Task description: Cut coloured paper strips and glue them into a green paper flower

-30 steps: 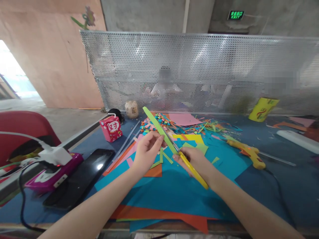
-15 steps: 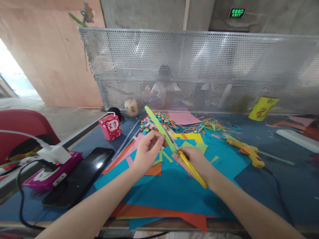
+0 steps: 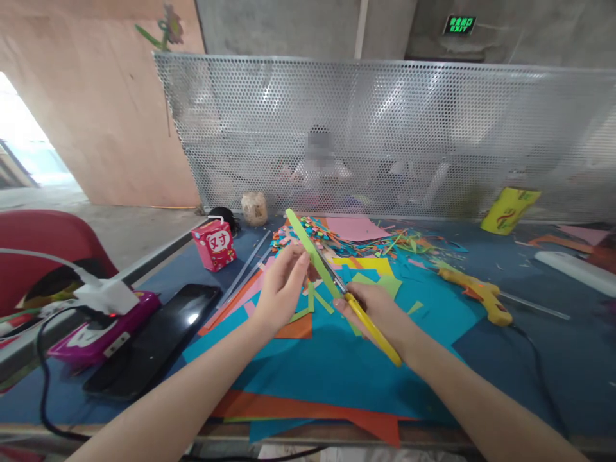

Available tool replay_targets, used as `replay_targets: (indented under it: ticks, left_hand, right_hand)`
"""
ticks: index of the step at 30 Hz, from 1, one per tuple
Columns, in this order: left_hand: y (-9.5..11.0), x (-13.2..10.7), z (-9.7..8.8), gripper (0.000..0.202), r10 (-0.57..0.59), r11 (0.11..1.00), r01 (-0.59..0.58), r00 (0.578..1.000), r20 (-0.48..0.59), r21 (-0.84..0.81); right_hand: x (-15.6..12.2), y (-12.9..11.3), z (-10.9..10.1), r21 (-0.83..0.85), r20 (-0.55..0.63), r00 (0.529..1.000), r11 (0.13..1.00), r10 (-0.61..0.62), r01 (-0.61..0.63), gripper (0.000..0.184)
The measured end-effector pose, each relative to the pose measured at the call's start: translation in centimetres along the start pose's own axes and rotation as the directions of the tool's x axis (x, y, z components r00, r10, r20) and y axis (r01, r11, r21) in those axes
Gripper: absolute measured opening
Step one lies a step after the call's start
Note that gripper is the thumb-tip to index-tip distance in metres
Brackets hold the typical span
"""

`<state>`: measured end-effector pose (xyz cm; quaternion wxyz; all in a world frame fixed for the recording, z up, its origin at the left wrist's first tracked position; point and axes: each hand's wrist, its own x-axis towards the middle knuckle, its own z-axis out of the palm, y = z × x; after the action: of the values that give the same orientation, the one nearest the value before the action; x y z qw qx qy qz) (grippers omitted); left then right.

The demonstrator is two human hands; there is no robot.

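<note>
My left hand (image 3: 285,282) pinches a long strip of light green paper (image 3: 301,236), held tilted above the worktop. In my right hand (image 3: 375,308) is a pair of scissors with yellow handles (image 3: 373,326); their metal blades lie along the strip's right edge. Whether the blades are parted is hard to see. Below both hands, a large blue sheet of paper (image 3: 298,366) covers other coloured sheets, with a few short green paper strips (image 3: 323,301) on top. Beyond my hands lies a heap of cut paper bits (image 3: 380,246) in many colours.
On the left are a black phone (image 3: 154,340), a purple power strip (image 3: 106,333) with a white plug, and a red drink carton (image 3: 214,245). At right lies a yellow glue gun (image 3: 476,295) with a cord. A perforated metal screen (image 3: 269,128) stands behind; a person sits beyond it.
My left hand has slid slightly left and down along the green strip. The scissors stay at almost the same place against it.
</note>
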<state>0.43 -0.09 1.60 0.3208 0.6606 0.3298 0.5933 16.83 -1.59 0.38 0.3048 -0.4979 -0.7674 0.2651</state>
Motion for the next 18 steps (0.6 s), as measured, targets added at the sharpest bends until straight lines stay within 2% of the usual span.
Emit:
replay_targets:
  ticks: [3, 12, 18]
  left_hand:
    - [0.01, 0.38, 0.10, 0.016, -0.004, 1.000, 0.003, 0.998, -0.068, -0.010]
    - [0.44, 0.24, 0.17, 0.014, 0.036, 0.999, -0.034, 0.996, -0.081, 0.023]
    - [0.24, 0.21, 0.20, 0.015, 0.003, 1.000, -0.003, 0.997, -0.082, -0.001]
  right_hand:
    - [-0.01, 0.12, 0.09, 0.008, 0.008, 1.000, 1.000, 0.011, -0.011, 0.034]
    - [0.11, 0.67, 0.37, 0.007, -0.017, 0.999, 0.999, -0.034, 0.035, 0.036]
    - [0.09, 0.61, 0.47, -0.018, -0.064, 0.997, 0.999, -0.033, 0.032, 0.041]
